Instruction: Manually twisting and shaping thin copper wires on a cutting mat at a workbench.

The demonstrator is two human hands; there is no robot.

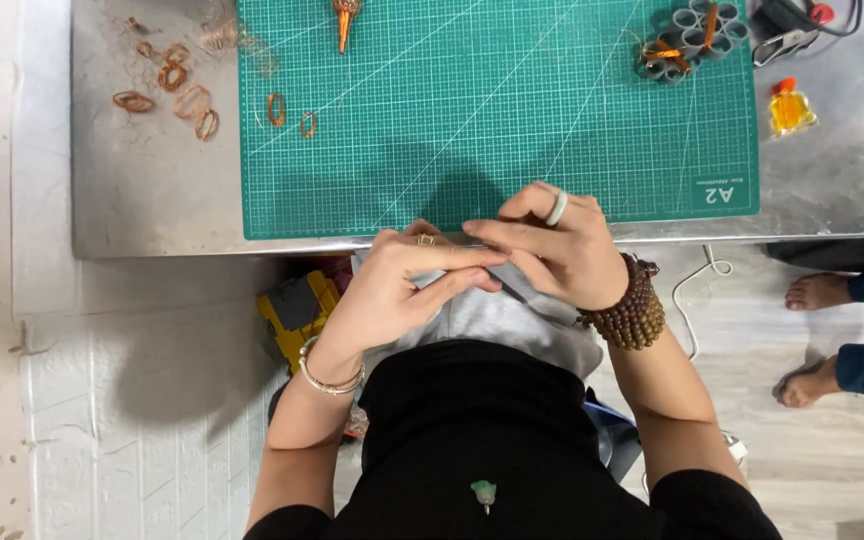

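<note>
**Both hands pinched together at the near edge of the table**

My left hand (402, 275) and my right hand (552, 250) meet fingertip to fingertip just over the near edge of the bare steel table (152, 190); both are closed in a fine pinch on something thin and small between them, too slight for me to tell what it is, though a dark thin strand seems to run down from the pinch across my lap. I hold the work low and close to my body, where I look straight down on it; the pale grey cloth (497, 320) over my lap lies directly beneath, so it seems well placed to catch anything that slips.

My right hand wears a pale ring, with a stack of brown wooden bead bracelets (632, 305) on the wrist; my left wrist carries a thin silver bangle (330, 380).

Ahead of the hands lies the green gridded cutting mat (497, 110), bare in the middle, which leaves a flat working surface within reach. The loose things sit at the margins, likely so they stay out of the way: a scatter of small copper wire coils (177, 85) on the steel to the left of the mat; an orange-tipped pointed tool (344, 22) at the mat's far edge; a cluster of grey tubes (692, 40) at its far right corner; a small bottle of yellow liquid with a red cap (790, 108) just off the mat.

To the right, another person's bare feet (817, 335) rest on the floor; under the table stands a yellow and grey box (297, 310).
</note>
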